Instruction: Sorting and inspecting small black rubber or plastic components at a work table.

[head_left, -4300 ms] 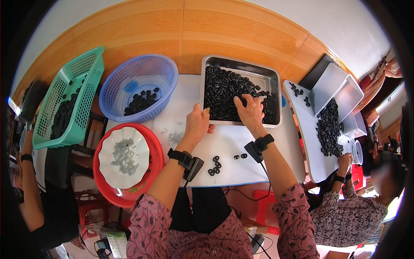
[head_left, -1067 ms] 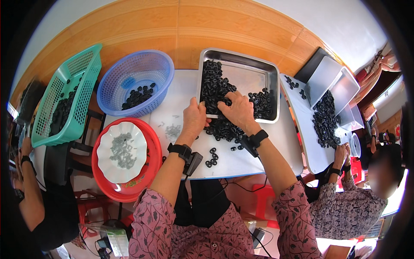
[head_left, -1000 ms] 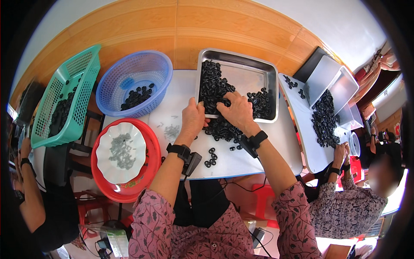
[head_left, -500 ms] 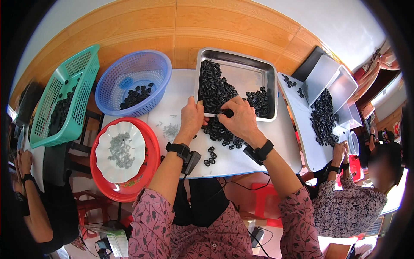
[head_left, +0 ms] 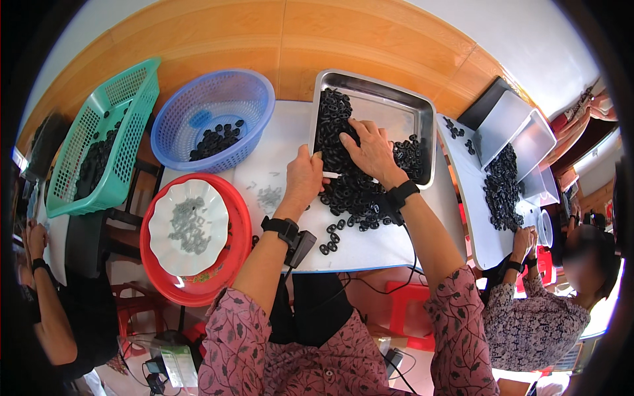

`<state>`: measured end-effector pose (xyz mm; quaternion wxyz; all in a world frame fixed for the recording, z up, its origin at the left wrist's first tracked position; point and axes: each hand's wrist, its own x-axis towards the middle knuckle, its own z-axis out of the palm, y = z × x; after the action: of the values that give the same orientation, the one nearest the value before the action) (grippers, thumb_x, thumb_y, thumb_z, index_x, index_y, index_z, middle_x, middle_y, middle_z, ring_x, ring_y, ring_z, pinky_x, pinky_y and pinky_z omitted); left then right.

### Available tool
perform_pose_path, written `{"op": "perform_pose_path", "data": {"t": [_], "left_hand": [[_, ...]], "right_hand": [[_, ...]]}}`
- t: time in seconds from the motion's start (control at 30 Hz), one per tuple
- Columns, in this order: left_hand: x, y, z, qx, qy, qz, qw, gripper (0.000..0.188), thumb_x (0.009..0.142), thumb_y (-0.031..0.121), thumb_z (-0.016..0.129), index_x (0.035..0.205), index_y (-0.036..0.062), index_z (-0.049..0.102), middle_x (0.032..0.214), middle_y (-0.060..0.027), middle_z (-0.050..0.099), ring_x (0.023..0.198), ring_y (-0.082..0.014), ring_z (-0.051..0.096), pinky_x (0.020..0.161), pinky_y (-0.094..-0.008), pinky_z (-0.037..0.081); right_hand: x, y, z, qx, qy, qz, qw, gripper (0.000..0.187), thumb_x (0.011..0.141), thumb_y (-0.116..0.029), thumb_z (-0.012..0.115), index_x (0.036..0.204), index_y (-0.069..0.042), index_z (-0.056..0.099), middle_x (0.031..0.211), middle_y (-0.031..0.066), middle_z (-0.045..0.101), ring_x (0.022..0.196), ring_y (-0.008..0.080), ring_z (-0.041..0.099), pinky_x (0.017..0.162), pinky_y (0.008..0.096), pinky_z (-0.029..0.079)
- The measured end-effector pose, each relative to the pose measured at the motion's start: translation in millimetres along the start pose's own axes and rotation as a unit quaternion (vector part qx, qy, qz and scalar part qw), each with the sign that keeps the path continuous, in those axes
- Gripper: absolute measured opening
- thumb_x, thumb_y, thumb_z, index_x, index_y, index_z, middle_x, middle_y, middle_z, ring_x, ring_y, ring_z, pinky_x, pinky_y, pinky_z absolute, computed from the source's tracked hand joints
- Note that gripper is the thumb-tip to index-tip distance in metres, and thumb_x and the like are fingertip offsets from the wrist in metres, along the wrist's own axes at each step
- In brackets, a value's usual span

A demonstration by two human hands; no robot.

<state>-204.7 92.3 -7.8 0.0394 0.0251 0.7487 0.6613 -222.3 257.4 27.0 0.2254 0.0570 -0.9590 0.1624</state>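
My left hand (head_left: 304,179) is closed round a slim white stick-like tool (head_left: 332,175), whose tip points right past my fingers near the front edge of a metal tray (head_left: 428,173). Most of the tool is hidden in my grip. Small black oval rings (head_left: 335,135) are heaped along the tray's left side, and more spill over its front onto the white table (head_left: 304,247). Over that heap reaches my right hand (head_left: 375,155), thumb and fingers apart, fingertips touching the black pieces. I see nothing held in it.
To the left, a red basin (head_left: 239,228) bears a white scalloped plate (head_left: 162,228) of small clear pieces. Behind it are a blue basket (head_left: 214,79) and a green basket (head_left: 59,198), both with black parts. People sit at either side; at right lies another black heap (head_left: 503,188).
My right hand has left the tool's tip beside my left hand and moved up and away over the heap, its fingers now spread. My left hand still grips the tool.
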Motion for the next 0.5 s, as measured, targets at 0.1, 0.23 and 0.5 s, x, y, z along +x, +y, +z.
{"op": "perform_pose_path", "data": {"t": [0.1, 0.23, 0.5], "left_hand": [[0.0, 1.8, 0.3, -0.006, 0.001, 0.004, 1.0, 0.021, 0.097, 0.018, 0.047, 0.091, -0.0024, 0.043, 0.07, -0.0121, 0.06, 0.051, -0.0187, 0.063, 0.039, -0.029, 0.047], [0.7, 3.7, 1.0, 0.011, 0.009, -0.002, 1.0, 0.025, 0.097, 0.02, 0.046, 0.088, -0.0032, 0.043, 0.069, -0.013, 0.06, 0.05, -0.0195, 0.063, 0.039, -0.0292, 0.047], [5.7, 2.0, 7.2, 0.05, 0.041, -0.01, 0.998, 0.026, 0.097, 0.021, 0.046, 0.089, -0.0037, 0.043, 0.065, -0.0176, 0.061, 0.049, -0.0257, 0.063, 0.039, -0.0352, 0.051]], "right_hand": [[-0.7, 1.7, -2.2, -0.006, -0.089, 0.037, 0.995, 0.043, 0.091, -0.045, 0.052, 0.115, -0.012, 0.065, 0.118, 0.0119, 0.057, 0.11, 0.0366, 0.051, 0.089, 0.052, 0.041], [-3.1, 4.1, 1.8, 0.015, -0.145, 0.063, 0.987, 0.047, 0.092, -0.048, 0.047, 0.104, -0.009, 0.07, 0.111, 0.017, 0.061, 0.104, 0.0402, 0.057, 0.085, 0.0524, 0.043], [-5.7, -0.1, -3.9, 0.008, -0.201, 0.09, 0.975, 0.047, 0.086, -0.049, 0.051, 0.101, -0.009, 0.071, 0.098, 0.0197, 0.066, 0.093, 0.0362, 0.064, 0.085, 0.0495, 0.046]]}}
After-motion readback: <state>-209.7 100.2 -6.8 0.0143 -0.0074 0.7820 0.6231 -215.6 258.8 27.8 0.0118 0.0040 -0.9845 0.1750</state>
